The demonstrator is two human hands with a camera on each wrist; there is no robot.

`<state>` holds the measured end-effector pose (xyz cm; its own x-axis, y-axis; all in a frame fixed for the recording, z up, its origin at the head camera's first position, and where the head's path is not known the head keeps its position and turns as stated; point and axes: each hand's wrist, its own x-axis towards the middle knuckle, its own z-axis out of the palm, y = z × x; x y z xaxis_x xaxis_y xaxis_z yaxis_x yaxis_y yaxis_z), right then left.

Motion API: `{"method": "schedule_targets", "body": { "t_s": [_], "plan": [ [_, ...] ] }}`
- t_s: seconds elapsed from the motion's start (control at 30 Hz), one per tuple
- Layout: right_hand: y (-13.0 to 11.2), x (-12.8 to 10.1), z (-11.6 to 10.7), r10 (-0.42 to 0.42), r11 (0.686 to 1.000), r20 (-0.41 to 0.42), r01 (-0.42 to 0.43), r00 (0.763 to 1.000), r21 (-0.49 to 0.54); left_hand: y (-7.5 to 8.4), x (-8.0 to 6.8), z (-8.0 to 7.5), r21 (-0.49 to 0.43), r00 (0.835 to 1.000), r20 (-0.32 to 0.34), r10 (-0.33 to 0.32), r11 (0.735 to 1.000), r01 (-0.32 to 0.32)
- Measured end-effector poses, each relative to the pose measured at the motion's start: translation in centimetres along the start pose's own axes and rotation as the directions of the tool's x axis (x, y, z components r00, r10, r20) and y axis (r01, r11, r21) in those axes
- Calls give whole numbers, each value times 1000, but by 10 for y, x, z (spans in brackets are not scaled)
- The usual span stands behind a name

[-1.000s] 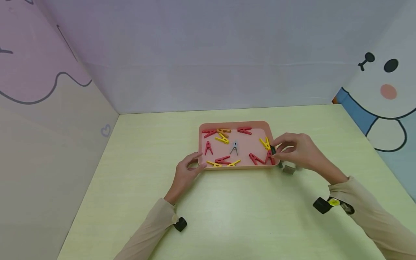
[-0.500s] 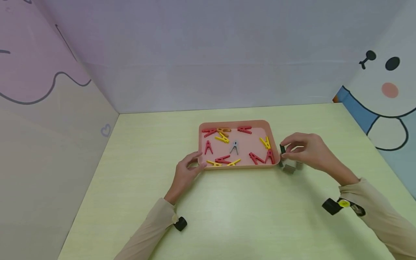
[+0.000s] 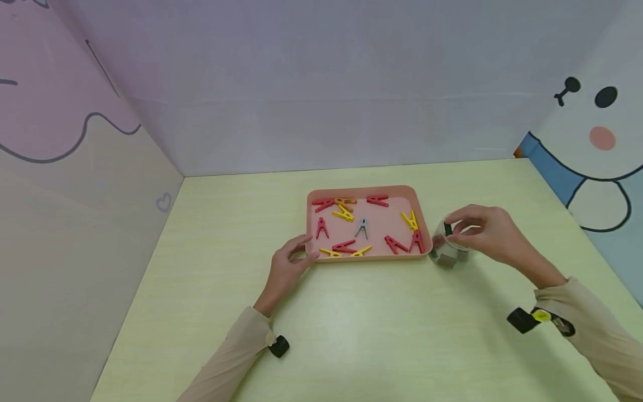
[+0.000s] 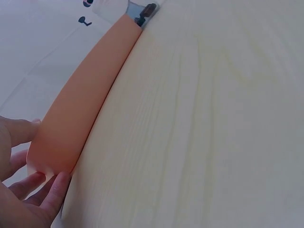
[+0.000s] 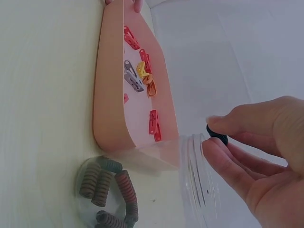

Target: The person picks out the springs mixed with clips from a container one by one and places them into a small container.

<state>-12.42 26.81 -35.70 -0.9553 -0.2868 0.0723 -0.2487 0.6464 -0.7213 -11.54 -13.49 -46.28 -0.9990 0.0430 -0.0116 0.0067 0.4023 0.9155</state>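
On the pale green desk [image 3: 351, 335], the left hand [image 3: 286, 268] rests with fingers loosely spread, fingertips touching the near-left corner of the pink tray [image 3: 369, 258] but curled round nothing. To the right, the right hand [image 3: 484, 231] pinches a small black ribbed piece [image 5: 217, 135] between thumb and forefinger, right at the mouth of a clear plastic jar [image 3: 447, 251]. Which way the piece's long axis runs cannot be told, since only its end shows between the fingers. The jar stands upright on the desk, just beside the tray's near-right corner, mouth up. On its bottom lie several short ribbed coil-like pieces [image 5: 102, 187], brown, dark red and greenish. The tray holds scattered clothes pegs: red pegs [image 3: 397, 244], yellow pegs [image 3: 410, 221] and one grey peg [image 3: 362, 228] near the middle, pointing every way. Nothing bears readable writing. Beyond the desk, the right wall shows a cartoon face [image 3: 598, 123].
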Motion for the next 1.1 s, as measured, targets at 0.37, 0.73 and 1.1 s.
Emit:
{"method": "schedule_targets", "body": {
  "t_s": [0.37,0.73,1.1],
  "plan": [
    [5,-4,-2,58,996,-11,-59,998,-62,0,-1,0,-8,1000,5,1,1000,-1],
    [11,-7,-5,62,992,-41,-66,997,-109,0,-1,0,-13,1000,4,7,1000,-7],
    [15,-6,-6,54,991,-36,-58,998,-119,2,-1,-1,-18,1000,8,10,1000,-10]
  ]
}}
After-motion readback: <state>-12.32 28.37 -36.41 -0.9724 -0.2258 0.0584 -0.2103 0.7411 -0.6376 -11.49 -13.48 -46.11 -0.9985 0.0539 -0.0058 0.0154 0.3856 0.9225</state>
